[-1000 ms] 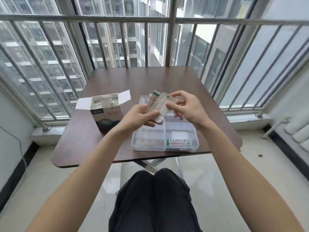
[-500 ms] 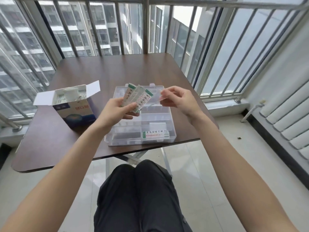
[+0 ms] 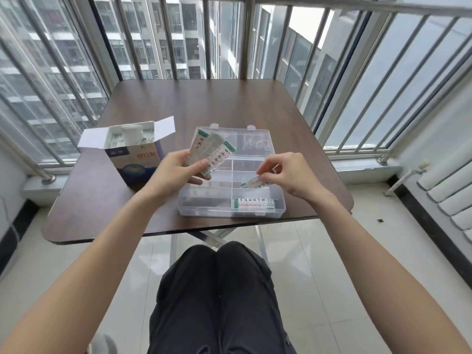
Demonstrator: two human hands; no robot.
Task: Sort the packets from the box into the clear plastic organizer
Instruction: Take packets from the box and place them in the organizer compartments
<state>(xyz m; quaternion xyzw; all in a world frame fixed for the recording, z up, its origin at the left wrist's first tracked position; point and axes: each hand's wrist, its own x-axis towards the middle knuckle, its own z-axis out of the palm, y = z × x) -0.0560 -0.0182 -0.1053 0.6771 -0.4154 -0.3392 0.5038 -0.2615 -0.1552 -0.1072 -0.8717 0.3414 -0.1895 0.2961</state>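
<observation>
Early: one packet (image 3: 253,203) filed in organizer (image 3: 279,203); left hand (image 3: 176,172) grips a fan (image 3: 210,152), right hand (image 3: 286,175) pinches one (image 3: 252,184); box (image 3: 132,152) part full.

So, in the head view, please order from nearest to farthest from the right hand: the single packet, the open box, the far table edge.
1. Single packet: pinched in the right hand, over the organizer.
2. Open box: to the left, beyond the left hand.
3. Far table edge: by the railing.
</observation>
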